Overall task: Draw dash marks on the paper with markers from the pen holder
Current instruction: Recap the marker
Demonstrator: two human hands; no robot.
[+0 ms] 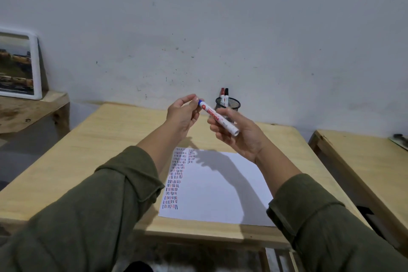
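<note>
I hold a white marker [217,118] with a blue cap in the air above the wooden table [106,139]. My right hand [239,133] grips its barrel. My left hand [183,115] pinches the blue cap end between thumb and fingers. Below them lies a white sheet of paper [220,187] with columns of red, blue and black dash marks down its left side. Behind the hands, at the table's back edge, stands a black mesh pen holder [231,104] with a red marker [222,93] and a black marker [226,93] upright in it.
A white-framed picture [18,66] leans on the wall on a low wooden bench at the left. Another wooden table [362,161] stands to the right, with a narrow gap between. The grey wall is right behind the pen holder.
</note>
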